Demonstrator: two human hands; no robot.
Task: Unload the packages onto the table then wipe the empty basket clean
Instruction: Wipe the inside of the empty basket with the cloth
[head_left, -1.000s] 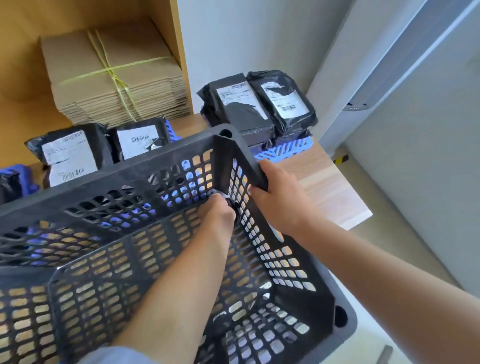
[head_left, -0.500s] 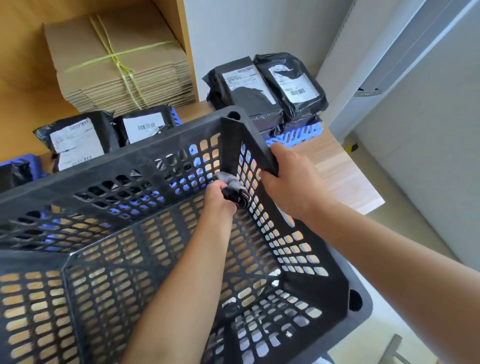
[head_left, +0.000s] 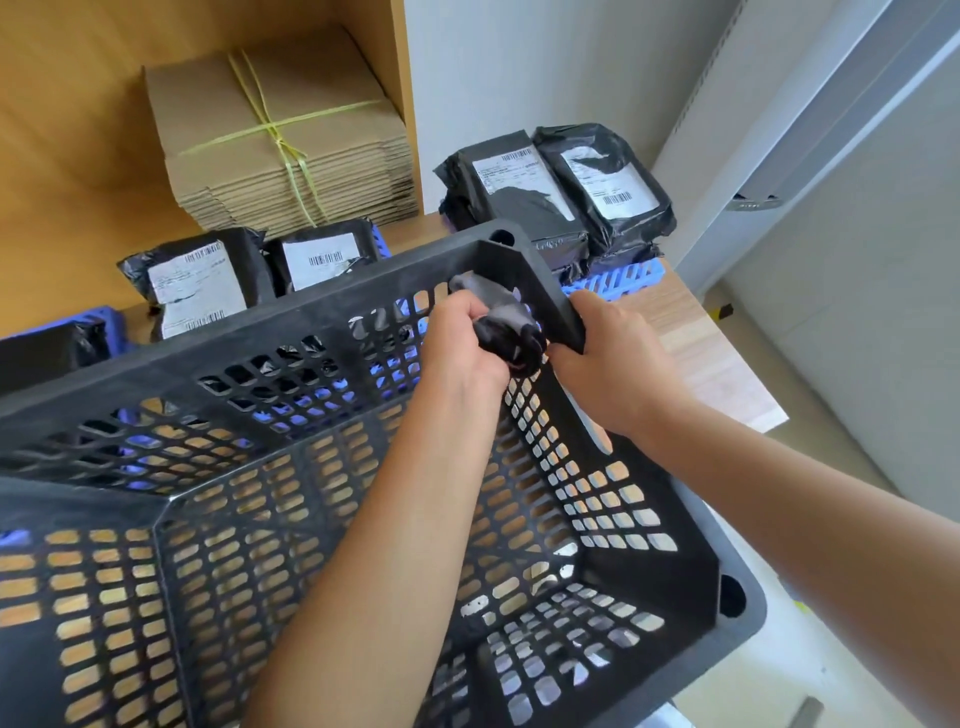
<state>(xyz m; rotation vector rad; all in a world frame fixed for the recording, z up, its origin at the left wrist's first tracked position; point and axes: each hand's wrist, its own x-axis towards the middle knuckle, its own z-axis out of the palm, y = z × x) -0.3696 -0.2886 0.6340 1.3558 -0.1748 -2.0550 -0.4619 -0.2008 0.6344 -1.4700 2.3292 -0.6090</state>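
Black plastic basket (head_left: 322, 545), empty, tilted toward me: stiff, light, best held by its rim. My left hand (head_left: 462, 348) clutches a soft cloth (head_left: 498, 317) inside the far corner; my right hand (head_left: 608, 358) grips the adjoining rim. Packages (head_left: 561, 182) beyond, along table's (head_left: 691, 322) far edge.

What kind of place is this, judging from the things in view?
Probably a parcel packing or dispatch room. Black mailer packages with barcode labels lie on a wooden table, a tied bundle of flat cardboard boxes stands behind, and packages rest in blue crates.
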